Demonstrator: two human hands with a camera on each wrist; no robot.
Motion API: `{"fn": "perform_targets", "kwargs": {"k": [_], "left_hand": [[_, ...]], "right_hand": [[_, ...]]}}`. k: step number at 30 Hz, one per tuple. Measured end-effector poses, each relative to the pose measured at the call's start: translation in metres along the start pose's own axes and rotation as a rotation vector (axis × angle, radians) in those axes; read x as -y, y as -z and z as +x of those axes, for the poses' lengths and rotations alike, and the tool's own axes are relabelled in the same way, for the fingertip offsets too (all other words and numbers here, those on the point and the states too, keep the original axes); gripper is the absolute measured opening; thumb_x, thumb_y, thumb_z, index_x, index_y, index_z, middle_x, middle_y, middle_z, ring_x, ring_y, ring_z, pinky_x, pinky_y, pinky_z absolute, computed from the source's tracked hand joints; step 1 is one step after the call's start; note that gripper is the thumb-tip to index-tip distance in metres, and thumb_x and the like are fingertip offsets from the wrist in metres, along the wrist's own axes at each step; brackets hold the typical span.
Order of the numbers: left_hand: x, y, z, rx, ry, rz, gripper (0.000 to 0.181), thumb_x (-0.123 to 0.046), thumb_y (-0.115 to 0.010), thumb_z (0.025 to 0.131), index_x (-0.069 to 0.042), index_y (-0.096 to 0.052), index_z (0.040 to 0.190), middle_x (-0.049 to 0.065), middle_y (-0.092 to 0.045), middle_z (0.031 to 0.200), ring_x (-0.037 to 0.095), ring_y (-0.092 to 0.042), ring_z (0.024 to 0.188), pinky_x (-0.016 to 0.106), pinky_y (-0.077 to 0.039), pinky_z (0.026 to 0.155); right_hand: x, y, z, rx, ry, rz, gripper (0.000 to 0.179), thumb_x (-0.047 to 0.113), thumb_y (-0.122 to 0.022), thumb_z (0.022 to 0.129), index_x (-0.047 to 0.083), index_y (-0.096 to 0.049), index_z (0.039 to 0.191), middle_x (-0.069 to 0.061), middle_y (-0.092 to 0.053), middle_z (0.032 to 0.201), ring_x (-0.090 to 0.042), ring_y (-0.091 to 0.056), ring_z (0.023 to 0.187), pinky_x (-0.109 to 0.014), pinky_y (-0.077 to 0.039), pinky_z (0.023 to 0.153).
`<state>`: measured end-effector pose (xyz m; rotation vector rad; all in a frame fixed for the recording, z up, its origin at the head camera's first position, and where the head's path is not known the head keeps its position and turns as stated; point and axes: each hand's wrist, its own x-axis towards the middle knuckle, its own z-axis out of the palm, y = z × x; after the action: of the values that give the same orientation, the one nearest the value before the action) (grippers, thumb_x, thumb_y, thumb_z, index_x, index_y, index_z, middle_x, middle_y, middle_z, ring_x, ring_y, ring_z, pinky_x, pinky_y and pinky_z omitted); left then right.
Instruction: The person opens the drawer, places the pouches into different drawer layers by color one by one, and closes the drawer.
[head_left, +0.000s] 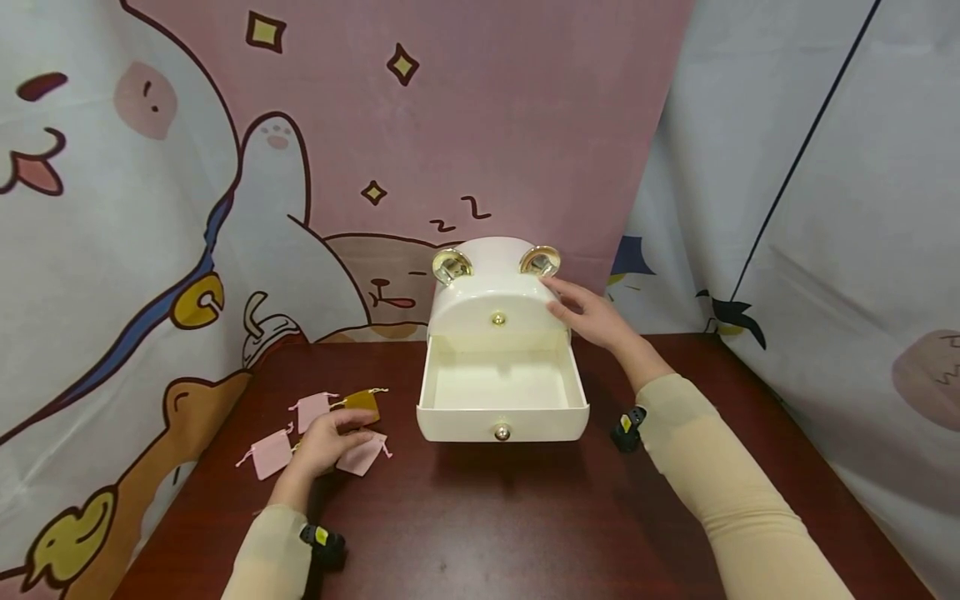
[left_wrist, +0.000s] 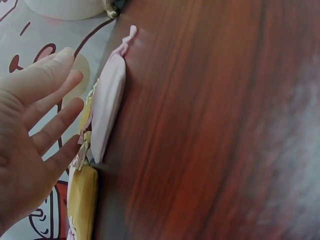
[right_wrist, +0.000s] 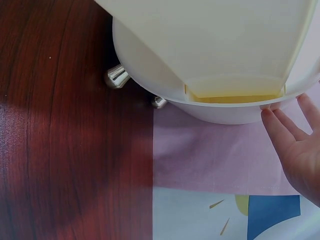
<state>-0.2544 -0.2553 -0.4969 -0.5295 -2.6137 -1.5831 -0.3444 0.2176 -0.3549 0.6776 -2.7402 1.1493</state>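
Observation:
A white storage box [head_left: 480,287] with gold ear-like trims stands on the table, its lower drawer [head_left: 461,423] pulled out toward me. My right hand [head_left: 588,315] touches the box's upper right side with its fingertips, fingers extended. In the right wrist view those fingers [right_wrist: 278,131] lie along the white wall. My left hand [head_left: 327,446] is over a group of small drawstring pouches, holding nothing. Nearest its fingertips are a pink pouch [head_left: 362,454] and a mustard pouch [head_left: 363,403]. The left wrist view shows its fingers spread beside a pink pouch [left_wrist: 109,105].
Two more pink pouches lie to the left, one farther back [head_left: 312,408] and one nearer [head_left: 272,455]. Another mustard pouch [left_wrist: 84,195] shows in the left wrist view. Cartoon-printed cloth [head_left: 480,125] hangs behind the dark red wooden table [head_left: 480,533] and along its sides.

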Motion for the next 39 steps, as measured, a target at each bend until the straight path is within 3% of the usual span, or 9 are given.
{"fn": "perform_targets", "kwargs": {"k": [5,9,16,25,39], "left_hand": [[0.004,0.001,0.003,0.025,0.055,0.08,0.031,0.004,-0.076,0.083,0.005,-0.071,0.113,0.021,-0.069,0.111,0.037,-0.064,0.104,0.028,-0.054,0.085],[0.007,0.001,0.005,0.046,0.07,0.183,0.028,0.004,-0.077,0.081,0.001,-0.074,0.109,0.014,-0.071,0.105,0.031,-0.064,0.098,0.039,-0.054,0.085],[0.009,0.001,0.01,0.096,0.021,0.304,0.024,0.004,-0.078,0.079,-0.004,-0.078,0.101,0.005,-0.072,0.097,0.023,-0.061,0.091,0.044,-0.052,0.084],[0.01,0.0,0.013,0.112,0.011,0.311,0.023,0.004,-0.08,0.077,-0.003,-0.078,0.099,0.006,-0.072,0.096,0.025,-0.061,0.092,0.045,-0.051,0.085],[0.022,-0.003,0.015,0.057,-0.01,0.302,0.016,0.001,-0.081,0.077,-0.012,-0.078,0.086,-0.002,-0.067,0.089,0.02,-0.058,0.088,0.038,-0.05,0.082]], "right_hand": [[0.0,0.0,0.0,0.001,-0.01,0.003,0.058,0.038,-0.054,0.102,0.022,-0.036,0.155,-0.008,-0.028,0.161,-0.04,-0.038,0.138,-0.06,-0.028,0.11],[0.0,-0.001,-0.001,0.003,-0.014,0.004,0.058,0.039,-0.054,0.102,0.023,-0.036,0.155,-0.008,-0.028,0.161,-0.04,-0.038,0.138,-0.06,-0.029,0.11],[0.001,-0.001,0.0,0.001,-0.011,0.012,0.059,0.039,-0.054,0.102,0.023,-0.036,0.155,-0.009,-0.028,0.161,-0.039,-0.035,0.14,-0.061,-0.028,0.111],[0.003,-0.001,0.0,0.003,-0.015,0.008,0.059,0.039,-0.055,0.102,0.023,-0.035,0.155,-0.008,-0.027,0.161,-0.039,-0.035,0.14,-0.061,-0.028,0.111],[0.003,0.0,-0.001,-0.005,-0.02,-0.008,0.059,0.04,-0.054,0.102,0.023,-0.035,0.155,-0.009,-0.028,0.161,-0.04,-0.036,0.139,-0.061,-0.027,0.111]]}}
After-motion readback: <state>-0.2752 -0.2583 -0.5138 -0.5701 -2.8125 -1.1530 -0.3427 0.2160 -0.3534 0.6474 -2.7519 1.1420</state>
